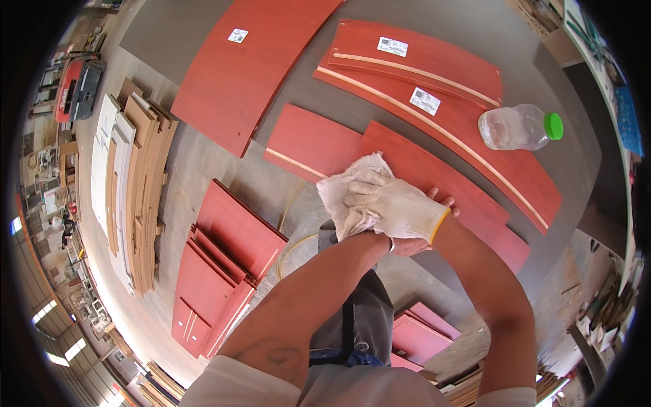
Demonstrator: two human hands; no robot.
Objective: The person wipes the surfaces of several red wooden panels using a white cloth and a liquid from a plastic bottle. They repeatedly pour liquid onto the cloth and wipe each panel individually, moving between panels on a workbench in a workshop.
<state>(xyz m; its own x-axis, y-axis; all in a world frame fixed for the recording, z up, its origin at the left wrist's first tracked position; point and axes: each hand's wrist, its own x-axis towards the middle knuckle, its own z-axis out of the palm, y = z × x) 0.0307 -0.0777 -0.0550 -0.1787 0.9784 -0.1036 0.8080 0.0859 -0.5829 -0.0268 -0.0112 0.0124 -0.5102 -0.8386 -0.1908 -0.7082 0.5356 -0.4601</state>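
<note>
My right hand (390, 203), in a white knit glove with a yellow cuff edge, presses on a bunched white cloth (339, 198), its fingers spread over it. The cloth lies at the near edge of the red panels. Crossing beneath my right wrist, my left hand (411, 247) is bare and largely hidden; its fingertips show apart on a long red panel (441, 169). Beside that lies a shorter red panel (312, 138) with a pale edge strip. Farther right, a clear plastic bottle (512, 127) with a green cap lies by a curved red panel (468, 125).
A large red panel (251, 61) with a label lies at the far left of the grey table (176, 30). Stacked red pieces (217, 278) stand at my left, more red panels (420, 336) at my lower right. Pale boards (135, 197) are piled farther left.
</note>
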